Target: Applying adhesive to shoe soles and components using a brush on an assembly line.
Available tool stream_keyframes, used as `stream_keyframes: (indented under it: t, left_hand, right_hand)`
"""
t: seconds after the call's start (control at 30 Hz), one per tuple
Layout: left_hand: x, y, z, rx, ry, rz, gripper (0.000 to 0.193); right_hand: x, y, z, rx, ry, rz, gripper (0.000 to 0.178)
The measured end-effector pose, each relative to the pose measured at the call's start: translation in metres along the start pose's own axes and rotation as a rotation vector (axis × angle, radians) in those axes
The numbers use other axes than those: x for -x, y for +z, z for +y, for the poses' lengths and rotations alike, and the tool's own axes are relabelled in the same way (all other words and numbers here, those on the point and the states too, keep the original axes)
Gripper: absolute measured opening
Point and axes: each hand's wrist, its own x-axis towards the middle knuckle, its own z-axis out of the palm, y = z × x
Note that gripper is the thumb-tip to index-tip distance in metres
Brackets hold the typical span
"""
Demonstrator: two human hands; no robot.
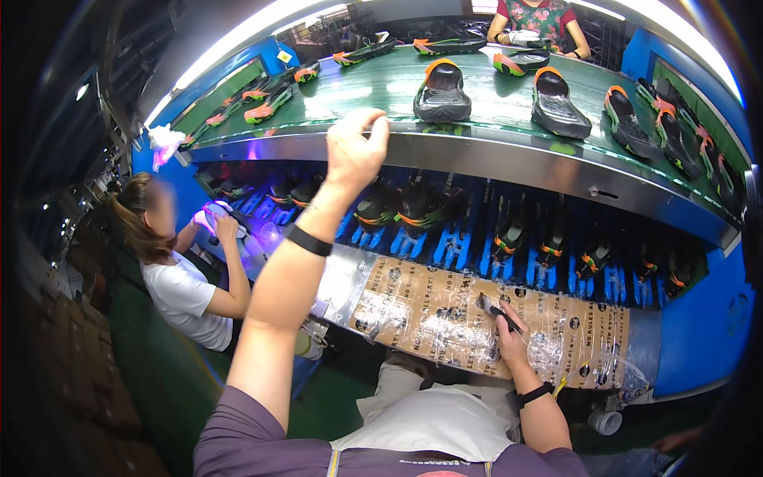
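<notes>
My left hand [358,147] is raised at the near edge of the green conveyor belt [362,94], its fingers loosely bent with a gap beside the thumb and nothing visible in them. The closest piece on the belt is a black shoe sole [443,99] with an orange end, a little to the right of that hand and apart from it. Lower down, my right hand [511,338] is closed around a small dark-handled brush [507,316]. The brush tip points up and left over a cardboard-covered work ledge [429,318] wrapped in shiny film.
Under the belt, black, orange and green shoes [421,208] sit on blue holders [453,246] in a row. More soles [556,107] lie along the belt. A co-worker [183,278] stands at left; another person [540,28] is across the belt. A white cup [606,421] is below the ledge.
</notes>
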Motion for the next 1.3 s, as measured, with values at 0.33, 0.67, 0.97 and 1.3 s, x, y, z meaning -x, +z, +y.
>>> stream_keyframes:
  t: [0.33,0.67,0.97,1.3]
  left_hand:
    - [-0.064,-0.026,-0.110,-0.455,-0.072,-0.202,0.058]
    - [-0.096,0.061,-0.030,-0.039,-0.062,-0.791,0.081]
    - [-0.130,-0.051,-0.250,-1.302,-0.109,-0.590,0.052]
    - [-0.113,-0.147,-0.316,-1.330,-0.171,-0.521,0.028]
  right_hand:
    - [-0.006,0.004,0.004,0.067,-0.006,-0.048,0.042]
    - [-0.008,0.011,0.011,0.076,0.048,-0.077,0.046]
    - [-0.007,0.013,0.016,0.158,0.021,-0.066,0.050]
    - [-0.008,0.016,0.017,0.056,0.027,-0.093,0.046]
